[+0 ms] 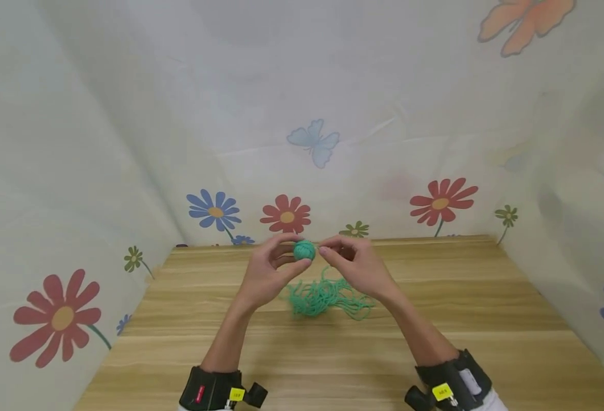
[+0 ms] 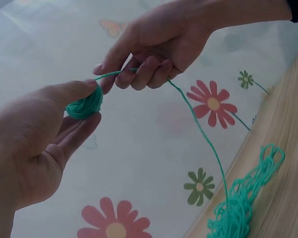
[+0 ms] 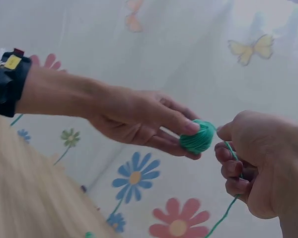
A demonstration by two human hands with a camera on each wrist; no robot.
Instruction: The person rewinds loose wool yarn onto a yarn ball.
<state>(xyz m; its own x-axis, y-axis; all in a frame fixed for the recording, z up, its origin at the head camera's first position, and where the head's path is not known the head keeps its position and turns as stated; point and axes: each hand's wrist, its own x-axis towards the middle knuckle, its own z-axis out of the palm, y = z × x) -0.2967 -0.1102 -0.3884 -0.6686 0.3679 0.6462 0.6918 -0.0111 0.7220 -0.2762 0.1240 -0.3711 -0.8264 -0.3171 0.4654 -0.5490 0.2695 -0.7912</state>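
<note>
A small ball of green yarn is held up above the table between the thumb and fingers of my left hand. Just to its right, my right hand pinches the strand of yarn close to the ball, its other fingers curled with the strand running through them. From there the strand drops to a loose heap of green yarn lying on the table below both hands. In the right wrist view the wound ball shows its wraps, with the left thumb pressed on its side.
The wooden table carries the tangled yarn near its middle. A pale cloth wall printed with flowers and butterflies rises at the table's back and sides. Each wrist wears a black strap with a camera.
</note>
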